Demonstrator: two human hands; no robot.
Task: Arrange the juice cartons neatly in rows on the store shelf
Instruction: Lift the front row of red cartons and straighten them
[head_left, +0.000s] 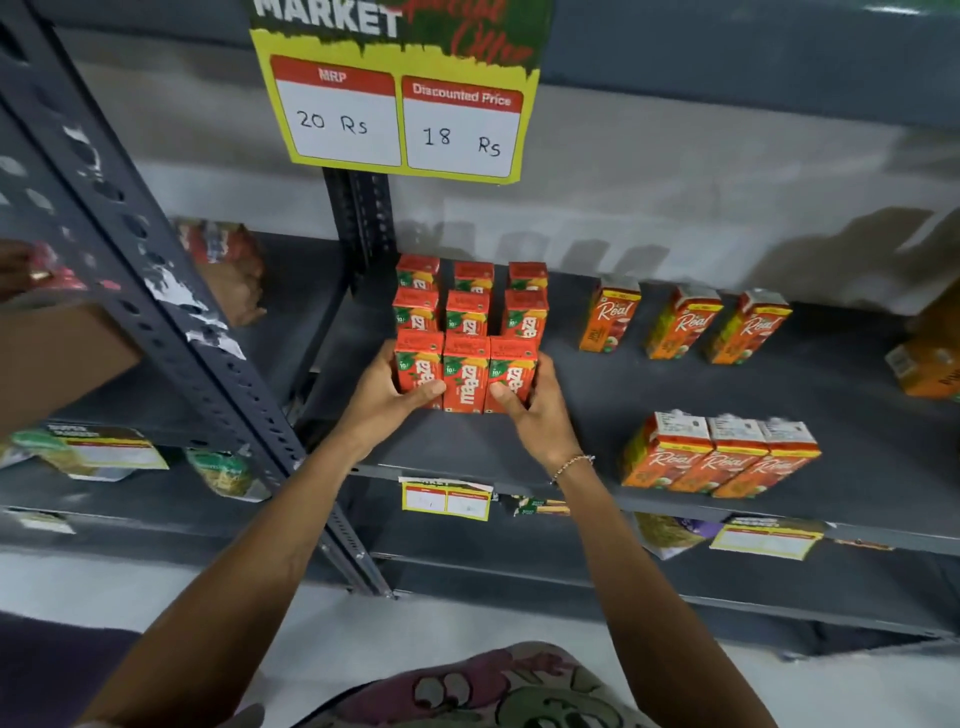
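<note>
Red Maaza juice cartons stand in three rows of three on the dark grey shelf. The front row of Maaza cartons sits between my hands. My left hand presses the left carton, thumb across its front. My right hand presses the right carton the same way. Behind them stand the middle row and the back row. To the right, three orange Real cartons stand spaced apart at the back. Three more Real cartons stand touching near the front edge.
A yellow price sign hangs above the shelf. A slotted steel upright crosses the left side. Another person's hand reaches into the left bay. Another orange carton stands at the far right. Packets and price tags sit on lower shelves.
</note>
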